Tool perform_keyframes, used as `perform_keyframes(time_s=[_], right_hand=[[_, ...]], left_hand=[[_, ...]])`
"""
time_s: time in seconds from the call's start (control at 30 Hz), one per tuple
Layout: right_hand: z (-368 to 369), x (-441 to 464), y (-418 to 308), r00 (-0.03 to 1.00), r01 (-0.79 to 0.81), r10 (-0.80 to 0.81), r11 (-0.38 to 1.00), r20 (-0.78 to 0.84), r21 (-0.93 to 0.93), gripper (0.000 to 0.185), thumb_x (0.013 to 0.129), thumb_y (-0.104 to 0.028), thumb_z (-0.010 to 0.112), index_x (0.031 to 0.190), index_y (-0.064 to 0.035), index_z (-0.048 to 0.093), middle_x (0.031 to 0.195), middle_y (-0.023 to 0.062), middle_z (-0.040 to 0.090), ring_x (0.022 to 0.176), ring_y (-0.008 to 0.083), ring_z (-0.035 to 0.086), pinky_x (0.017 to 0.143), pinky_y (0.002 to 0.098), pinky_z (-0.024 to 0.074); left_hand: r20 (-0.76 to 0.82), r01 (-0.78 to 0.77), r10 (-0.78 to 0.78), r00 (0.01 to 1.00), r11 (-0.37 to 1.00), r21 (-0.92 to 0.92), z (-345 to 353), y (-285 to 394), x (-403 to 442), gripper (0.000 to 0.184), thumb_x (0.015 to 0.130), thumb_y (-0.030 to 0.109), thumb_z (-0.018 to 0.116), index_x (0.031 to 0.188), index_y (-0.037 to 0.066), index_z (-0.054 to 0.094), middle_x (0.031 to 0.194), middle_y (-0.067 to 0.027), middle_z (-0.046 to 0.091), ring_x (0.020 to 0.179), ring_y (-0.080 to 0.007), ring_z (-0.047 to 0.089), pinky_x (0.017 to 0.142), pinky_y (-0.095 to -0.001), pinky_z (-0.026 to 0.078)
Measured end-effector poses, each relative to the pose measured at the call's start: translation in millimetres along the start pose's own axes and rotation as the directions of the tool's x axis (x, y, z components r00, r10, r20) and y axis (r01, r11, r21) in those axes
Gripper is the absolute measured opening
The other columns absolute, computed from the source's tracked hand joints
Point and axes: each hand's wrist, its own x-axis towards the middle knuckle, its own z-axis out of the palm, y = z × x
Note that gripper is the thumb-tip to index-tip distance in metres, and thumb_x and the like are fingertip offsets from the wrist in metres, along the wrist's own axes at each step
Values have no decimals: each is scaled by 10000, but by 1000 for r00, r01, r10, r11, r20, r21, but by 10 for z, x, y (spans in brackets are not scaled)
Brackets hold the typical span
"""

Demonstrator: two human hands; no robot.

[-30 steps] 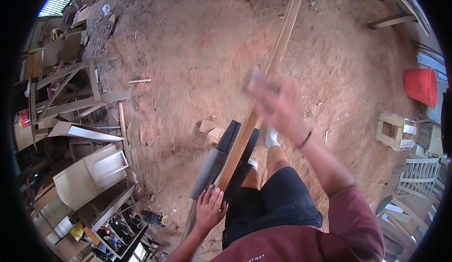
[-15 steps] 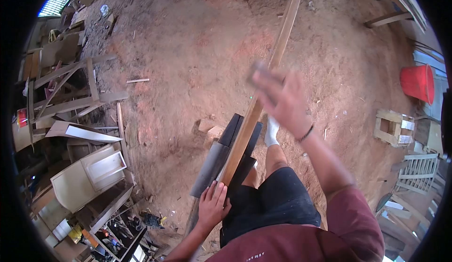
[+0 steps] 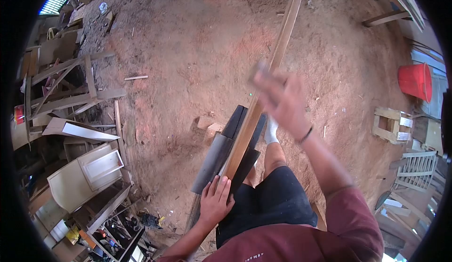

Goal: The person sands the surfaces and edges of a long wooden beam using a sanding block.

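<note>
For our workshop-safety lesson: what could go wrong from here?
The wooden strip reaches well past the dark support, so its far end might dip or swing under pressure. The bare left hand rests on the strip's near end and could catch a splinter. The right hand and the small block it holds are blurred; that grip might slip.

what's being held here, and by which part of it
The right hand holds a small block, its gripped part too blurred to tell. The left hand lies on the near end of the wooden strip, grip unclear.
</note>
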Motion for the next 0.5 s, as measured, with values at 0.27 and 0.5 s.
perform_keyframes(time_s=[0.27,0.5], right_hand=[[-14,-947,-832,936,54,-155,950,316,307,541,908,-313,824,1437,-378,732,1417,106,687,1075,301,646,921,453,508],[37,-407,-274,974,-27,-57,931,218,364,632,886,-203,816,1494,-307,677,1412,110,700,1047,332,705,852,484,551]], left_hand=[[18,7,-7,1000,999,-34,6,-12,-15,769,875,234,824,1557,31,530,1582,-166,561,1441,-382,596,1143,-548,495],[5,21,-21,1000,999,-36,10,14,-20,736,883,229,819,1543,52,547,1597,-145,551,1438,-386,597,1128,-554,505]])
